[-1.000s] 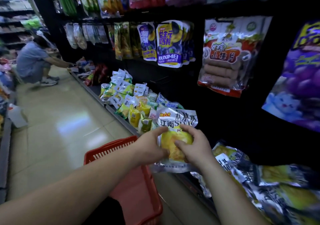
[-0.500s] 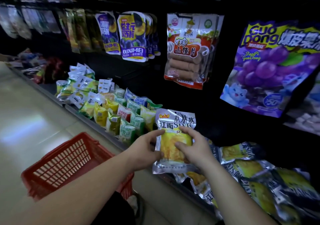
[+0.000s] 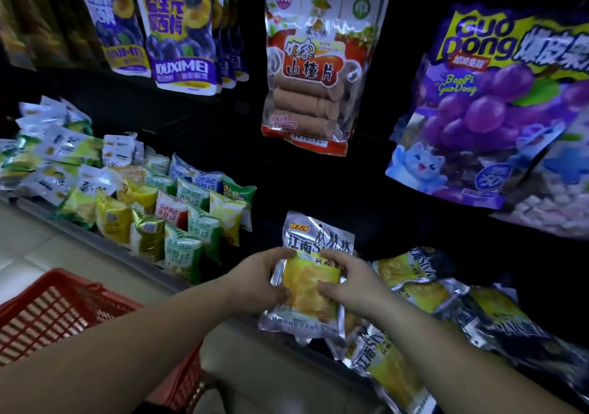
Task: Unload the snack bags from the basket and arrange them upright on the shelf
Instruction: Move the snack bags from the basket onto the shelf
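A silver and yellow snack bag (image 3: 310,281) stands upright over the front edge of the low shelf (image 3: 159,275). My left hand (image 3: 261,281) grips its left side and my right hand (image 3: 352,284) grips its right side, thumbs on the front. More bags of the same kind (image 3: 424,289) lie flat in a loose heap to the right. The red basket (image 3: 47,315) sits at the lower left below my left forearm; its inside is mostly hidden.
Small green, yellow and white snack packs (image 3: 178,219) fill the shelf to the left. Above hang purple plum bags (image 3: 180,28), a red hawthorn bag (image 3: 314,72) and a large purple grape jelly bag (image 3: 490,107). Pale floor tiles (image 3: 25,248) lie at the left.
The view has swung right and closer to the shelf. Both hands have kept hold of the silver bag and carried it forward over the shelf edge. The basket now sits further left.
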`<state>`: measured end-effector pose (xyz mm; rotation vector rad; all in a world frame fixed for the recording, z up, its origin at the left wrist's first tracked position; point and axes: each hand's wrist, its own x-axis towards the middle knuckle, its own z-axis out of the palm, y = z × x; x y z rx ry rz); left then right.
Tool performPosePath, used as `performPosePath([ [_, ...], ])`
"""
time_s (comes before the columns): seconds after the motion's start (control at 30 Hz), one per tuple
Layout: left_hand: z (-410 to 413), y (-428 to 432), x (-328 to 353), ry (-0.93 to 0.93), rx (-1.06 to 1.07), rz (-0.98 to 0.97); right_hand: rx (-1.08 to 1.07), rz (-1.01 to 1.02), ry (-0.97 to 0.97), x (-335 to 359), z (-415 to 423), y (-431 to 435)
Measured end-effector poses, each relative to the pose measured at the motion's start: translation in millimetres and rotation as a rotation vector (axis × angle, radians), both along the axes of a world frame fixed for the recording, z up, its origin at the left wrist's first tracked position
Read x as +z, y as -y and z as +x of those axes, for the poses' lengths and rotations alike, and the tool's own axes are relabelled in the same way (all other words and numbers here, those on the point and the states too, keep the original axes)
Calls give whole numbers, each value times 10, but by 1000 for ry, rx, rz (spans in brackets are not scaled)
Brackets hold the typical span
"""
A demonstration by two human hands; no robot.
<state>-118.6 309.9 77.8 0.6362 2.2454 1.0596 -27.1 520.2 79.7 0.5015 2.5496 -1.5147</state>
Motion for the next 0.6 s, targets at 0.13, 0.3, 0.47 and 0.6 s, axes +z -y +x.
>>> performPosePath([
  [0.13,-284,-278,-416,33,-63,-59,21,-28,95,-467,-232,-250],
  [0.3,-669,-464,-1376,137,32,7,99,-107,184,-1078,-689,-615],
  [0.47,-778,-633,-2123,93,-101,-186,5,16,197,-1762,-722,-902],
  [0.6,-733,-788,-2425,24,-116,-212,112,258,365,-2070,-446,-897],
])
